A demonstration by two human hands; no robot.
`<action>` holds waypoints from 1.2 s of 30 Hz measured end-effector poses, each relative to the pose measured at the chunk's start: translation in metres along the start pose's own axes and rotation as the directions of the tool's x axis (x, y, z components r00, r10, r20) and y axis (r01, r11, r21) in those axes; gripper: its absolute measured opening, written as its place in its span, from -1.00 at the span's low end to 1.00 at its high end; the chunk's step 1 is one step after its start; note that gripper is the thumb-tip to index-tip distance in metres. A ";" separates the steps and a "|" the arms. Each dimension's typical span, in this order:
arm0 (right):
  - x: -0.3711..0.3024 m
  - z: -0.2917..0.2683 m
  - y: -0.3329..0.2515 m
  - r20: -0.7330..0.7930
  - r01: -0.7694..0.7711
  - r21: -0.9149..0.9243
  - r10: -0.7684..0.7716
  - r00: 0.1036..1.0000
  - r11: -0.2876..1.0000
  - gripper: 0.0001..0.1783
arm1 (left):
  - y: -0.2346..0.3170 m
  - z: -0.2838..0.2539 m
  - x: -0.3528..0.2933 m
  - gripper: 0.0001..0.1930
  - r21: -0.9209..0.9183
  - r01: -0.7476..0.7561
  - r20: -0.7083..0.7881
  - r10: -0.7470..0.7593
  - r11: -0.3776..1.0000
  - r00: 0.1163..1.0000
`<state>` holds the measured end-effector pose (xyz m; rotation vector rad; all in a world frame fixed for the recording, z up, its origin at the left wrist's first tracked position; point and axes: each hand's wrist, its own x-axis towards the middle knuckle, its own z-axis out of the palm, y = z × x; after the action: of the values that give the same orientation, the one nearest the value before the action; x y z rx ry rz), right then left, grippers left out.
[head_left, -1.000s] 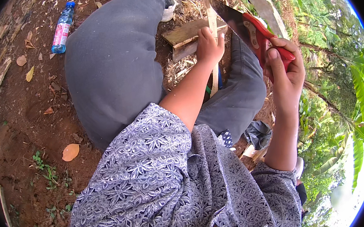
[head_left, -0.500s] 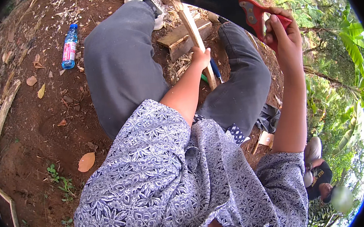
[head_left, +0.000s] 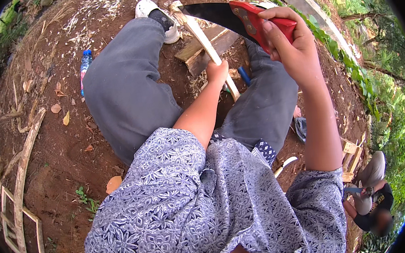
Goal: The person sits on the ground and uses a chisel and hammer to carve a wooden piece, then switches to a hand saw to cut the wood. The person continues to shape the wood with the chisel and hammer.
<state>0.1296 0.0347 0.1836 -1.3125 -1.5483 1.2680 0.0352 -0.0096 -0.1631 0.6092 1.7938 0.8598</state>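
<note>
My left hand [head_left: 217, 73] is wrapped around the lower part of a pale, peeled wooden stick [head_left: 199, 33], which slants up between my legs. Raised on the right, my right hand [head_left: 291, 44] grips the red handle of a curved pruning saw [head_left: 218, 17]. Its dark, toothed blade points left, with the tip at the stick's far end; whether they touch I cannot tell. Under the stick's middle lies a split wood block [head_left: 214, 43]. A blue handle-like object [head_left: 244, 76] sits beside my right thigh, its other end hidden.
A plastic bottle [head_left: 85, 67] with a blue cap stands left of my leg. Wood shavings litter the soil. On the left are a long branch [head_left: 24, 176] and a wooden frame [head_left: 40, 246]. A knife-like blade [head_left: 285, 166] lies by my right hip. Another person [head_left: 375, 198] sits at the lower right.
The view has tilted, showing more ground at right and the frame at left. The saw sits a little lower and further left in the picture. Both hands keep their holds.
</note>
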 end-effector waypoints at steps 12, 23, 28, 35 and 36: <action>-0.005 -0.044 0.047 -0.069 -0.056 0.203 0.072 0.995 0.977 -0.79 | 0.132 -0.078 -0.033 -0.35 0.720 -0.331 0.322 0.128 0.611 0.938; 0.049 -0.045 0.003 0.093 -0.009 0.088 0.001 0.996 0.996 -0.76 | 0.244 -0.056 0.051 -0.28 0.150 -0.832 0.191 0.810 0.534 0.554; 0.064 -0.038 0.016 0.070 0.037 0.081 -0.043 0.997 0.996 -0.81 | 0.228 -0.040 0.071 -0.28 0.081 -0.870 -0.072 0.874 0.485 0.481; 0.081 -0.003 0.078 -0.040 0.072 0.140 -0.066 0.997 0.988 -0.86 | 0.209 -0.042 0.111 -0.30 0.090 -0.831 0.009 0.834 0.549 0.552; 0.079 -0.007 0.082 -0.048 0.063 0.171 -0.056 0.997 0.983 -0.86 | 0.210 -0.042 0.109 -0.32 0.144 -0.832 0.025 0.839 0.536 0.544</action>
<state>0.1406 0.1123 0.1014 -1.1675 -1.4042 1.2969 -0.0398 0.1892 -0.0505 1.6508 1.5552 1.3909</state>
